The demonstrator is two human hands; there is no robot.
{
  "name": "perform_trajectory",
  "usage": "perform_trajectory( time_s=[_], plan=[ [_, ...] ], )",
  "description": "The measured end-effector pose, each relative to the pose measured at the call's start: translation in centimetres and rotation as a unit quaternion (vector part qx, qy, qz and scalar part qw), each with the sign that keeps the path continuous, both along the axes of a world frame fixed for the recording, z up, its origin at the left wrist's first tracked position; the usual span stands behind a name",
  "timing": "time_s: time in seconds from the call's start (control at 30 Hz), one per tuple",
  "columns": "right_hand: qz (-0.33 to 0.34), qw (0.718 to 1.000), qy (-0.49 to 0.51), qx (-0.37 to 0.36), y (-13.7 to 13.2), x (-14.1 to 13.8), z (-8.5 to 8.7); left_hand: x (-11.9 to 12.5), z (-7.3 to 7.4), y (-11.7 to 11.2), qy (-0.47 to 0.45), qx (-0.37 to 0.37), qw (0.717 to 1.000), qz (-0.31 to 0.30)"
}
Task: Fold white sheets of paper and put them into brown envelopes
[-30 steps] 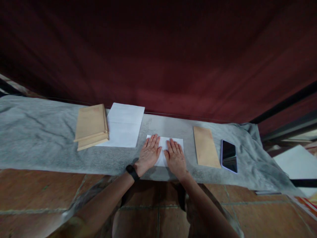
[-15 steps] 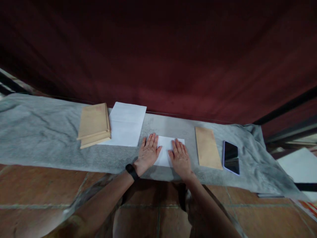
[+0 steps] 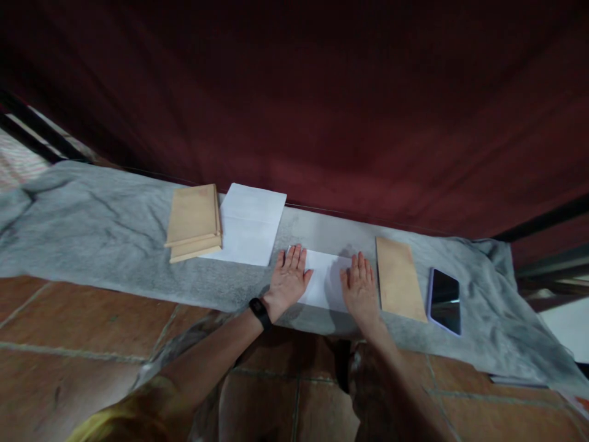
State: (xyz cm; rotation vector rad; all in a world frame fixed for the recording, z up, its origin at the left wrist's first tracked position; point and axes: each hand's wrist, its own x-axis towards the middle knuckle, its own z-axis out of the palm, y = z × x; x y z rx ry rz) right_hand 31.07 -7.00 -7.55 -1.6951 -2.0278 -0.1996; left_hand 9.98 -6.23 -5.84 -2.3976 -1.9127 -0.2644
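Cloth [image 3: 101, 221], grey and rumpled at its ends, runs the length of what I see, its left end cut off at the edge of view. Left of the middle lies a stack of brown envelopes [image 3: 193, 215], too closely piled for me to count. It covers the left side of a large white sheet [image 3: 253, 224] with a faint crease across; whether more sheets lie beneath, I can't make out. Next comes the left hand [image 3: 288, 279], a black wristband [image 3: 261, 313] behind it, spread flat and gripping nothing, hiding the left end of a smaller white paper [image 3: 322, 282] that lies on the cloth between both hands. The right hand [image 3: 361, 291] is over that paper's right end, fingers straight and grasping nothing; I can't tell whether its palm touches. Just beyond it lies a single brown envelope [image 3: 400, 279], then a phone [image 3: 445, 301] with a dark screen. At the far right, a white object [image 3: 568, 325] is cut off and partly covered by cloth, too little showing to name.
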Motion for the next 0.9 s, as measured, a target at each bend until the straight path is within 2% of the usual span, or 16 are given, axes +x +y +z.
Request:
perform_trajectory(
  time_s=[0.13,0.27,0.47,0.67,0.9],
  plan=[
    [0.077,0.996,0.020,-0.039,-0.3,-2.4,0.2,0.0,0.6,0.1,-0.007,-0.005,1.000,-0.017],
    [0.104,0.990,0.002,-0.090,-1.1,-4.3,0.3,0.3,1.2,0.0,-0.028,-0.013,0.999,-0.043],
    [0.100,0.989,-0.034,-0.103,-1.4,-4.8,0.6,1.1,0.8,-0.2,-0.046,-0.029,0.994,-0.090],
    [0.084,0.992,-0.030,-0.093,-1.1,-4.5,0.3,1.3,0.6,0.2,-0.035,-0.032,0.996,-0.071],
    [0.060,0.995,-0.021,-0.077,-0.7,-3.6,0.2,0.6,0.4,0.4,-0.025,-0.015,0.998,-0.057]
  ],
)
